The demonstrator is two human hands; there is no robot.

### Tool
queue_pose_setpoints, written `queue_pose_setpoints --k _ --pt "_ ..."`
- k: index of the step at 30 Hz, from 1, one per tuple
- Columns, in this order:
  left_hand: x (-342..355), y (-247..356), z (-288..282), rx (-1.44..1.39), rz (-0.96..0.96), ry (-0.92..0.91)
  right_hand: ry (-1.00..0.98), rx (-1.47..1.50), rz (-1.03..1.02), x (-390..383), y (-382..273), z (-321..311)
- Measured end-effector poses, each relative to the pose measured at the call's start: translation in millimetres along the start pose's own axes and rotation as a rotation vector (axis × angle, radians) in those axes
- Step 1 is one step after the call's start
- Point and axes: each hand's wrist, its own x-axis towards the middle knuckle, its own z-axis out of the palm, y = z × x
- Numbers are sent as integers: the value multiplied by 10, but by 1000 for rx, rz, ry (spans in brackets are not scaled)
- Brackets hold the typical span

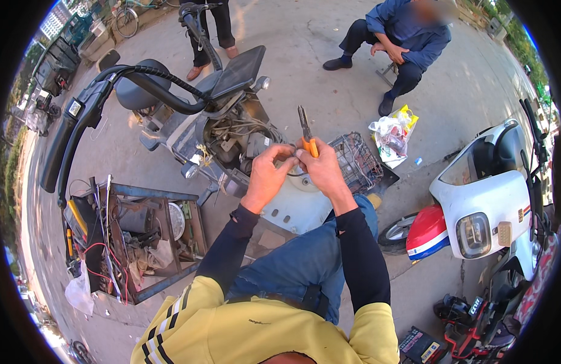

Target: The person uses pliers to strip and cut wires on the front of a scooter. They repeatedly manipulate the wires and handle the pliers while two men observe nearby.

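Observation:
My right hand [325, 172] is closed round a pair of pliers with orange handles [312, 146], whose dark jaws point away from me. The fingertips of my left hand [269, 174] are pinched together and meet those of my right hand. What lies between them is too small to make out. Just beyond the hands stands an electric scooter [186, 142] with its body opened and a bundle of wires [235, 130] exposed. Under my hands is a pale scooter panel [297, 209] with slots in it.
A metal frame box [162, 194] of tools and parts stands at left. A wire basket [355, 161] and plastic bag [392, 138] lie ahead right. A white scooter [493, 200] is parked at right. One person [408, 36] sits ahead; another [223, 27] stands behind the opened scooter.

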Motion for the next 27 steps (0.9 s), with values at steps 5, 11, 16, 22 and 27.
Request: queue_pose_setpoints --k 5,11,16,22,27 --pt "66 48 -52 -4 -57 -48 -22 -39 -22 23 -16 -8" --pt "85 110 -41 104 -42 -19 58 54 41 -3 28 -42" --pt "71 86 30 143 -43 22 148 -106 -28 -60 130 -34" --pt "-13 -12 -52 54 -234 114 110 -142 -62 18 335 199" --pt "89 -6 14 -158 -356 55 157 -60 -43 19 310 134"
